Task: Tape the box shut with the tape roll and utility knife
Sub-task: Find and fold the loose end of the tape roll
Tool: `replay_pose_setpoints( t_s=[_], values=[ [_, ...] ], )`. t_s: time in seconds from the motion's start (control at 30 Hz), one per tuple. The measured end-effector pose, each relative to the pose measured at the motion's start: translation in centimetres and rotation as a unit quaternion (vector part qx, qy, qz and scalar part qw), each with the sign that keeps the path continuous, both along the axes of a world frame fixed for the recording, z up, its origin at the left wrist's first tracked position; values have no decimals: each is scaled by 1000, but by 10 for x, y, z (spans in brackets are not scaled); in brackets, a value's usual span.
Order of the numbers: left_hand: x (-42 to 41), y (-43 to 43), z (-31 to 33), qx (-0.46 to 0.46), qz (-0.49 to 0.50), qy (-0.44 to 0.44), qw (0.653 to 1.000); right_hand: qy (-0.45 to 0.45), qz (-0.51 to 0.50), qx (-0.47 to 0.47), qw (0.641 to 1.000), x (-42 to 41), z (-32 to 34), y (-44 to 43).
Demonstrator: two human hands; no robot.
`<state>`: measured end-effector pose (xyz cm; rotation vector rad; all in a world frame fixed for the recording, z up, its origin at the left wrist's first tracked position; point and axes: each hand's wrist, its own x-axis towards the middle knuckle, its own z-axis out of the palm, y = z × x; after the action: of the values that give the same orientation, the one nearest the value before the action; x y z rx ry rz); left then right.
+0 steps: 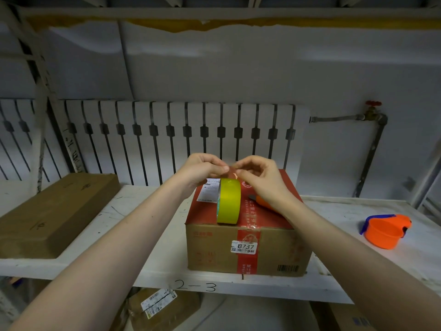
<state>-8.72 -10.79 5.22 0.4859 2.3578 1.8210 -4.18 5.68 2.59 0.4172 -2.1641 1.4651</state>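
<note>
A brown cardboard box (214,249) with a red top and a red band stands on the white shelf. A yellow-green tape roll (228,203) stands on edge on the box top. My left hand (201,169) and my right hand (259,176) meet just above the roll, and their fingertips pinch the clear loose end of the tape. An orange utility knife (262,202) lies on the box top, mostly hidden under my right wrist.
The white shelf (143,235) is marked "2-3" on its front edge. A flat brown carton (52,211) lies at the left. An orange cup with a blue part (384,231) sits at the right. A radiator stands behind. Parcels lie on the lower level.
</note>
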Motion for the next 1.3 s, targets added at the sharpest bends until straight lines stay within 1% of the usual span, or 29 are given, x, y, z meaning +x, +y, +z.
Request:
replay_pose_setpoints(
  t_s=[0.17,0.27,0.4,0.53,0.63,0.73,0.87,1.03,1.13,1.3],
  values=[
    [-2,2,0,14,-17,-20,1000,27,33,-22,999,-5,-5,1],
    [-4,4,-2,21,-4,-23,999,26,53,-63,996,-8,-8,0],
    [-6,5,-5,24,-5,-27,999,51,16,-52,997,-13,-10,0],
    [-7,1,-5,35,-26,-41,998,33,48,-110,992,-17,-11,2],
    [-9,0,-6,42,-33,-59,997,34,60,-126,990,-17,-12,3],
    [-13,-2,-8,60,-50,-93,993,46,63,-107,991,-16,-12,3],
    [-16,-6,-10,72,-71,-130,986,73,47,-32,996,-16,-9,4],
    [-18,-12,-11,94,-103,-163,977,109,-7,36,993,-18,-12,6],
    [-17,-14,-8,84,-105,-155,979,114,-30,33,992,-19,-15,9],
    [-12,-7,-4,62,-93,-127,985,109,-31,17,993,-21,-16,9]
  ],
)
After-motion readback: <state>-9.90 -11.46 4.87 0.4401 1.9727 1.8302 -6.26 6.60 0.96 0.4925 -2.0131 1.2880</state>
